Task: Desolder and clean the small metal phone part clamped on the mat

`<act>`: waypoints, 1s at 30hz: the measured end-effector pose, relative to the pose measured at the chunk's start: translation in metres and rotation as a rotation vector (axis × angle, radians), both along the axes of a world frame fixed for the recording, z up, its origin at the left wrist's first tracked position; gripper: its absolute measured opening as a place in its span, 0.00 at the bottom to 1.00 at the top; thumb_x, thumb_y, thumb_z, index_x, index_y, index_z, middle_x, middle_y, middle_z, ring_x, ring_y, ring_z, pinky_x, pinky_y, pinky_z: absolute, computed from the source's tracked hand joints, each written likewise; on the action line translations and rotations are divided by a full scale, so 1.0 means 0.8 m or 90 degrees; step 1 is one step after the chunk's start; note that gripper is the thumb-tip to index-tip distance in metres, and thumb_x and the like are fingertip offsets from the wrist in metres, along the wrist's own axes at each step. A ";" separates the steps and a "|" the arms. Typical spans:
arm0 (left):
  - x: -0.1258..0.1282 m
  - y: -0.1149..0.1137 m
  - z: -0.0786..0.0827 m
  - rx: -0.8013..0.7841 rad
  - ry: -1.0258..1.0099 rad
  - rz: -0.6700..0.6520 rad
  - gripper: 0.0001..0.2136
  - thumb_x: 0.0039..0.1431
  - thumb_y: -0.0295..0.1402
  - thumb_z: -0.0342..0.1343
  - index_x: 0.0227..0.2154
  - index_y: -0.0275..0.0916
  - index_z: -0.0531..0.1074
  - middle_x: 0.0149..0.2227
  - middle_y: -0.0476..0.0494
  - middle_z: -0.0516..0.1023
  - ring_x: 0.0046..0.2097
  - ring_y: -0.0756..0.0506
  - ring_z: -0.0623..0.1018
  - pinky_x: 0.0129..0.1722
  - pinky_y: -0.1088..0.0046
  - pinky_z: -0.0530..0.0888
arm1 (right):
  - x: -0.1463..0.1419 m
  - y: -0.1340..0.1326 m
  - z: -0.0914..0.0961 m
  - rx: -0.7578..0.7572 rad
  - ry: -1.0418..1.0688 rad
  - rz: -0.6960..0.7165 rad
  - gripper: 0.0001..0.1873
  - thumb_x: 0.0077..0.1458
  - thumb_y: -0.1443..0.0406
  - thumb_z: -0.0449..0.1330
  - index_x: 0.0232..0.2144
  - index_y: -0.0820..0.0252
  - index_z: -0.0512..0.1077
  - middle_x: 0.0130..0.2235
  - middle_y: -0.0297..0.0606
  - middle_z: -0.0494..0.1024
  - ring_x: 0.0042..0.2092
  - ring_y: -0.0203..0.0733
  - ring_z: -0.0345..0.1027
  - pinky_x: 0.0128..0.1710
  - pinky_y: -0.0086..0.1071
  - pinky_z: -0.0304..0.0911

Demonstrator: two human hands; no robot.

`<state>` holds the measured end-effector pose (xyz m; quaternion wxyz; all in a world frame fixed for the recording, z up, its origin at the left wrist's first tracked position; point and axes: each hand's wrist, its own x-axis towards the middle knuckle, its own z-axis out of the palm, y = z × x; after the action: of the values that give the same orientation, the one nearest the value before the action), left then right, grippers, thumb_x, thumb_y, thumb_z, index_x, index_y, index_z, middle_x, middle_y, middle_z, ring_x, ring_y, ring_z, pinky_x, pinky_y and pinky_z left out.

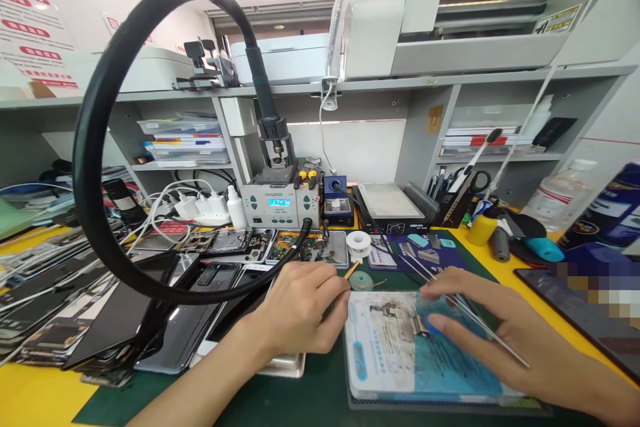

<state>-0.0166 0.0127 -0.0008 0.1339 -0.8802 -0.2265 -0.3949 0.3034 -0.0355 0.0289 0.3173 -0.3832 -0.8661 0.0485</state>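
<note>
My left hand (305, 303) is closed, its fingers curled at the left edge of a blue-and-white printed pad (380, 373); whatever they grip is hidden. Over the pad's right part, my right hand (500, 327) has a thin pair of metal tweezers (493, 333) lying across it, threaded behind the index finger. Its thumb and index finger are apart, near a small metallic part (421, 325) and a round blue piece (436, 325). Dark smudges mark the pad's surface. Just beyond it are a greenish round reel (361, 280) and a yellow stick (353, 271).
A hot-air station (280, 203) with a thick looping black hose (90, 147) stands behind. Stacked phones (120, 307) crowd the left side. A heating plate (393, 203), solder spool (359, 244) and tool holder (455, 203) stand at the back; a dark tablet-like panel (565, 307) lies right.
</note>
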 end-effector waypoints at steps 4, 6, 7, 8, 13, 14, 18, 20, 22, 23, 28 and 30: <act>0.000 -0.001 -0.001 -0.003 0.002 0.000 0.10 0.72 0.39 0.59 0.38 0.36 0.73 0.30 0.54 0.72 0.29 0.54 0.71 0.30 0.77 0.74 | -0.004 0.003 -0.001 -0.053 0.095 -0.081 0.09 0.68 0.57 0.65 0.45 0.51 0.82 0.44 0.40 0.88 0.44 0.49 0.85 0.44 0.35 0.80; 0.000 -0.001 0.000 -0.006 0.002 0.002 0.10 0.72 0.39 0.59 0.38 0.36 0.74 0.30 0.53 0.72 0.29 0.53 0.71 0.30 0.77 0.74 | -0.005 0.005 -0.004 -0.100 0.142 -0.120 0.11 0.67 0.55 0.66 0.45 0.51 0.82 0.45 0.41 0.89 0.46 0.51 0.85 0.44 0.36 0.81; 0.000 -0.002 0.000 -0.007 0.002 0.002 0.10 0.72 0.39 0.59 0.38 0.36 0.74 0.30 0.53 0.72 0.29 0.53 0.71 0.30 0.77 0.74 | -0.006 0.006 -0.005 -0.129 0.169 -0.132 0.12 0.67 0.54 0.66 0.46 0.51 0.82 0.45 0.41 0.89 0.46 0.52 0.85 0.44 0.36 0.81; 0.000 -0.002 0.000 -0.007 0.002 0.002 0.10 0.72 0.39 0.60 0.38 0.36 0.74 0.30 0.53 0.72 0.29 0.54 0.71 0.30 0.77 0.74 | -0.006 0.007 -0.007 -0.163 0.198 -0.137 0.13 0.66 0.53 0.67 0.48 0.51 0.82 0.46 0.42 0.89 0.47 0.52 0.85 0.46 0.37 0.81; -0.001 -0.002 -0.001 -0.005 0.000 0.004 0.11 0.72 0.39 0.59 0.38 0.36 0.74 0.30 0.53 0.72 0.29 0.54 0.71 0.30 0.77 0.74 | 0.000 0.014 -0.011 -0.303 0.358 -0.102 0.21 0.63 0.51 0.71 0.55 0.50 0.79 0.53 0.46 0.88 0.53 0.55 0.85 0.53 0.44 0.80; -0.001 -0.002 -0.002 -0.004 0.001 0.006 0.11 0.72 0.39 0.59 0.38 0.36 0.74 0.30 0.54 0.72 0.29 0.54 0.71 0.30 0.77 0.74 | 0.002 0.016 -0.011 -0.312 0.384 -0.097 0.22 0.63 0.52 0.71 0.56 0.50 0.79 0.54 0.46 0.88 0.53 0.55 0.84 0.53 0.44 0.80; 0.000 -0.002 -0.002 0.003 0.002 0.010 0.11 0.72 0.39 0.60 0.38 0.36 0.73 0.29 0.54 0.71 0.28 0.54 0.71 0.29 0.77 0.73 | 0.010 0.025 -0.006 -0.331 0.491 -0.078 0.21 0.61 0.54 0.72 0.55 0.50 0.82 0.52 0.46 0.88 0.51 0.56 0.85 0.46 0.41 0.80; 0.000 -0.003 -0.001 0.006 0.002 0.009 0.11 0.72 0.39 0.59 0.38 0.36 0.73 0.29 0.54 0.71 0.28 0.54 0.71 0.29 0.77 0.73 | 0.012 0.028 0.001 -0.357 0.559 -0.066 0.20 0.59 0.53 0.71 0.52 0.51 0.83 0.51 0.47 0.89 0.49 0.57 0.86 0.43 0.42 0.80; 0.000 -0.004 0.000 0.007 0.003 0.006 0.10 0.72 0.38 0.59 0.38 0.36 0.73 0.29 0.54 0.71 0.28 0.54 0.71 0.29 0.77 0.73 | 0.012 0.031 0.008 -0.382 0.610 -0.068 0.20 0.58 0.52 0.69 0.49 0.53 0.84 0.50 0.49 0.89 0.46 0.58 0.86 0.39 0.42 0.79; 0.000 -0.004 0.001 0.007 0.004 0.004 0.10 0.72 0.38 0.59 0.38 0.36 0.73 0.29 0.54 0.71 0.28 0.54 0.71 0.29 0.77 0.73 | 0.012 0.031 0.011 -0.394 0.626 -0.080 0.20 0.57 0.52 0.69 0.48 0.55 0.85 0.50 0.50 0.89 0.45 0.58 0.87 0.37 0.41 0.79; 0.001 -0.003 0.002 0.006 0.011 -0.006 0.08 0.72 0.36 0.59 0.38 0.35 0.73 0.30 0.53 0.72 0.29 0.53 0.71 0.29 0.77 0.73 | 0.006 0.035 0.013 -0.394 0.649 -0.158 0.22 0.53 0.56 0.77 0.47 0.57 0.82 0.44 0.49 0.90 0.36 0.50 0.86 0.30 0.35 0.74; 0.002 -0.003 0.001 0.008 0.010 -0.009 0.07 0.72 0.34 0.58 0.39 0.36 0.73 0.30 0.53 0.72 0.29 0.53 0.71 0.29 0.78 0.72 | 0.005 0.036 0.010 -0.396 0.646 -0.166 0.28 0.51 0.56 0.78 0.52 0.57 0.80 0.43 0.48 0.90 0.35 0.50 0.85 0.29 0.35 0.73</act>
<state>-0.0151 0.0105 0.0000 0.1384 -0.8840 -0.2166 -0.3905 0.3075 -0.0066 0.0370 0.5671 -0.4898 -0.4977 0.4367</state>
